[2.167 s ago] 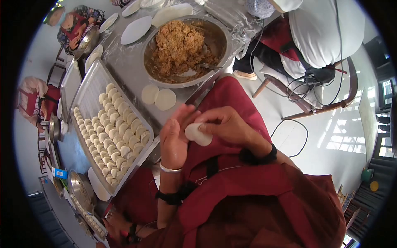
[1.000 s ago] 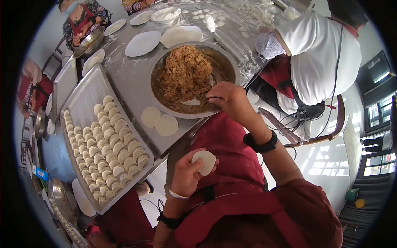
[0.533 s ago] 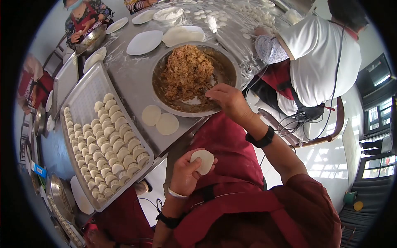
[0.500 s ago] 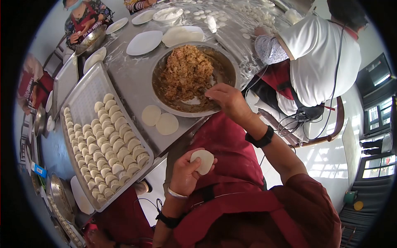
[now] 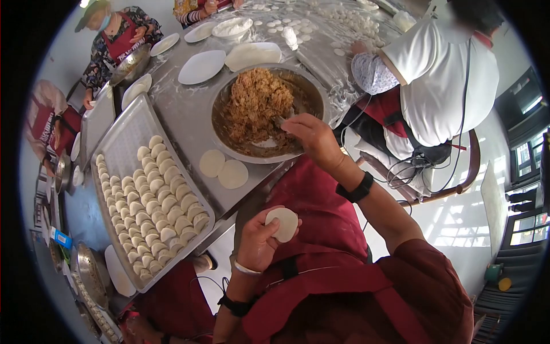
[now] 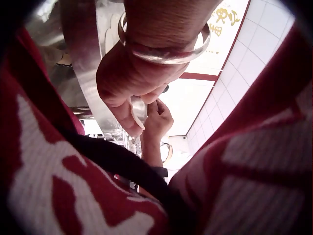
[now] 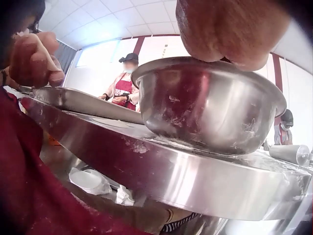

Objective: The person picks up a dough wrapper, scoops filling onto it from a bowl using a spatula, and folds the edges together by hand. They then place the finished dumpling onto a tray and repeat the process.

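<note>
In the head view the left hand [image 5: 259, 241] holds a round dough wrapper [image 5: 282, 224] on its fingers, the thumb pressing on top. The right hand [image 5: 315, 139] is over the near right rim of a large metal bowl [image 5: 252, 157], pinching the handle of a metal utensil [image 5: 279, 121] whose other end is in the brown filling [image 5: 258, 97]. The right wrist view has that hand [image 7: 230, 32] above the bowl [image 7: 205, 107]. Two round wrappers [image 5: 212, 163] [image 5: 233, 174] lie on the table, left of the bowl and touching.
On the left a metal tray [image 5: 129, 123] holds rows of folded dumplings [image 5: 166, 202]. White plates [image 5: 201, 67] stand beyond the bowl on the floured table [image 5: 172, 109]. A person in white [image 5: 441, 80] sits at the right near a wooden chair [image 5: 472, 160]; others stand at the far left.
Since the earliest frame, the right hand has left the wrapper and moved to the bowl, while the left hand has come nearer the body with the wrapper. Lately the right hand has shifted slightly left.
</note>
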Demonstrator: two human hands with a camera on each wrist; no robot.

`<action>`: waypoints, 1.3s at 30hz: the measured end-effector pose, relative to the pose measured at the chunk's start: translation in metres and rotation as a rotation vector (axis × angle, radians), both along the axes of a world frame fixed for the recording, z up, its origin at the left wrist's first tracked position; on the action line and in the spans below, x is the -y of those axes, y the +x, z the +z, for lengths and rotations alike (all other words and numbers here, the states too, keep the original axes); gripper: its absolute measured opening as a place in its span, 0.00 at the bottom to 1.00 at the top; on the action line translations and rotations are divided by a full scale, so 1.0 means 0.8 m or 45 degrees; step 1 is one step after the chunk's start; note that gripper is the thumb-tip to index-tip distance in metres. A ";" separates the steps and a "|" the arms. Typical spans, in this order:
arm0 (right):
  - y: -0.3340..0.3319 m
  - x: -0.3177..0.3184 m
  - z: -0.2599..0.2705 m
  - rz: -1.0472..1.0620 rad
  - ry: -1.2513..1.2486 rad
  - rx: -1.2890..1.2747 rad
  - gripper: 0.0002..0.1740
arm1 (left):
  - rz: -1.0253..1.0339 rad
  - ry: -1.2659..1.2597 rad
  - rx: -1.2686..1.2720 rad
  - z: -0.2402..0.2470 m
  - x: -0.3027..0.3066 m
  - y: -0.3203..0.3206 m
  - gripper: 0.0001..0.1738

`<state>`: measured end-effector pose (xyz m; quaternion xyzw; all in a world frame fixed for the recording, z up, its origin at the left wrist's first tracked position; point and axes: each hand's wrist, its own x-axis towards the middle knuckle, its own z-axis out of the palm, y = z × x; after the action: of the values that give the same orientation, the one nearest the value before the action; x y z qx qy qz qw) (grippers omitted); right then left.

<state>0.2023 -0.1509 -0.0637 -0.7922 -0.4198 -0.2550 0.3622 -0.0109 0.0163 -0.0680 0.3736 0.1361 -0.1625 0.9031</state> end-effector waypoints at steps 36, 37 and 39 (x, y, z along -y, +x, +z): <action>-0.145 -0.008 0.005 0.527 1.646 -1.972 0.13 | 0.550 -0.679 0.354 0.056 -0.026 0.071 0.42; -0.144 -0.009 0.003 0.496 1.659 -1.985 0.13 | 0.560 -0.679 0.342 0.056 -0.025 0.070 0.42; -0.144 -0.010 0.004 0.398 1.625 -1.955 0.13 | 0.589 -0.660 0.317 0.054 -0.025 0.069 0.41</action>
<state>0.0870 -0.1430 -0.0607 -0.3364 0.0424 0.1972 0.9199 0.0443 0.0360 -0.0245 0.1085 0.0605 0.0637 0.9902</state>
